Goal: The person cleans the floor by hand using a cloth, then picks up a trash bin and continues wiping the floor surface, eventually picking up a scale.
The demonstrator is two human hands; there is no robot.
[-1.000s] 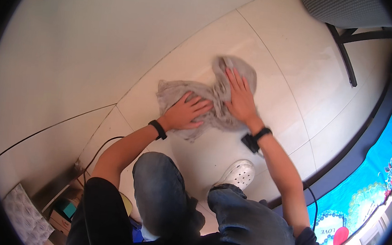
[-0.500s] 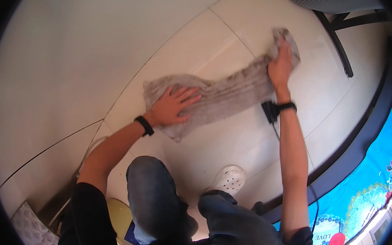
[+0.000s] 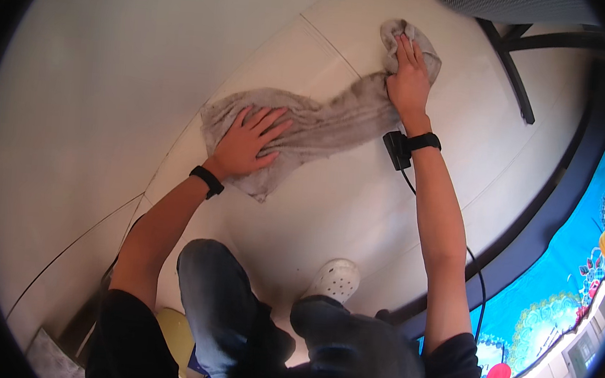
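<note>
We note a grey-brown, dark-streaked cloth [image 3: 325, 125] beneath the left hand [image 3: 246, 144] and right hand [image 3: 409, 84]; cream tiles [image 3: 278, 223] around them; below both in view, a white, dark-dotted clog [image 3: 336, 280]; to their right, a blue sheet [image 3: 555, 276] patterned red and yellow

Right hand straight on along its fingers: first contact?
The right hand would meet more of the gray cloth first, at its bunched far end; past that, the way looks free over the floor to the picture's top edge, though depth is unclear.

Upper right, a grey textured seat [image 3: 526, 6] has black legs [image 3: 514, 85]; below it, a dark strip [image 3: 525, 250] edges a blue patterned sheet [image 3: 568, 260]. Lower left, a yellowish rounded thing [image 3: 177, 337], perhaps a stool, shows partly.
</note>
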